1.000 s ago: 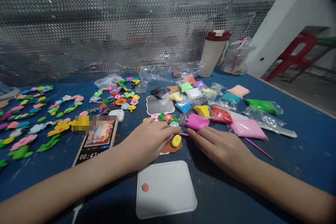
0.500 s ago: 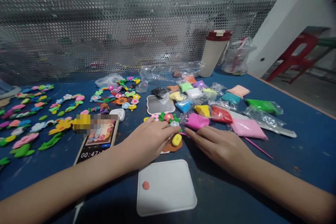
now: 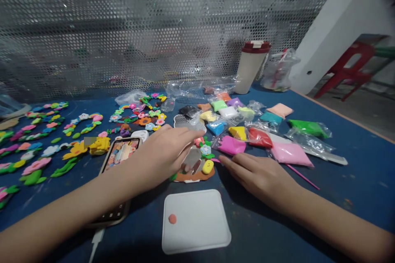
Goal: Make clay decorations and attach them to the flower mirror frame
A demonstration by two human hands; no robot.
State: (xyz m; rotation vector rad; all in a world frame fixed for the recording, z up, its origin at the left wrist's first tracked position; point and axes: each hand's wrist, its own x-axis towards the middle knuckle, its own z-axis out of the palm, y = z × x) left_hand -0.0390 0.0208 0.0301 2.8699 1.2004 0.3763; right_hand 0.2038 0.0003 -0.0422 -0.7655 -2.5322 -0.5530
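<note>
My left hand bends over the upper left of a small mirror; its fingers are drawn together, and what their tips hold, if anything, is hidden. Brown clay, flowers, leaves and a yellow clay piece with a small face decorate the mirror's rim. To the right, my right hand rests low over the table with curled fingers. A thin pink pointed piece reaches from its index fingertip to the mirror's edge. Nearer me lies a white board with a small coral clay ball on it.
Several bags of coloured clay spread behind my right hand, beside a thin magenta stick. A cup stands farther back. Leftward are a phone, partly under my forearm, and several clay-decorated frames. A perforated metal panel rises behind.
My left hand has moved up and left from the mirror's right side, uncovering its glass and the blue flower. My right hand stays nearly in place. The view has shifted slightly.
</note>
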